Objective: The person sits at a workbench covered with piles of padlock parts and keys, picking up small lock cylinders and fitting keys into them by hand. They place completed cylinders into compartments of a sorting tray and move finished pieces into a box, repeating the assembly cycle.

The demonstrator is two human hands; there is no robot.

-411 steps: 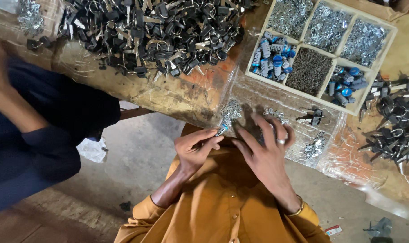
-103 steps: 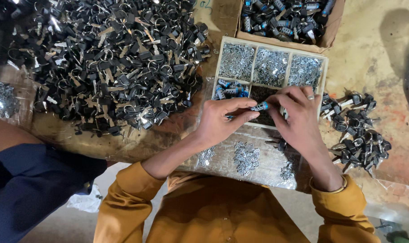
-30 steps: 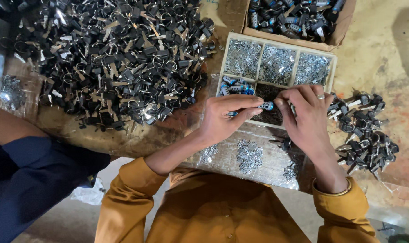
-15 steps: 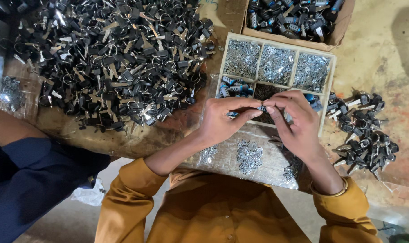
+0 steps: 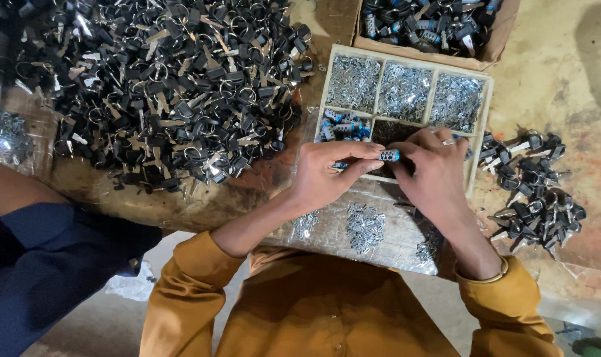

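My left hand (image 5: 328, 173) pinches a small blue and silver cylinder (image 5: 388, 155) between thumb and fingertips. My right hand (image 5: 434, 173), with a ring on one finger, touches the cylinder's other end with its fingers curled over it. Both hands hover over the near edge of a wooden divided tray (image 5: 485, 112). The tray holds small silver metal parts in its far compartments, blue cylinders (image 5: 343, 127) at the near left and dark small parts in the near middle.
A big heap of black-headed keys on rings (image 5: 161, 92) fills the table's left. A cardboard box of similar parts (image 5: 433, 26) stands behind the tray. Assembled black pieces (image 5: 535, 192) lie at right. Silver parts lie on plastic sheet (image 5: 363, 228). Another person's blue sleeve (image 5: 49, 258) is at left.
Over the last second my right hand closed in on the blue cylinder held by my left hand. The two hands now meet over the tray's near edge.
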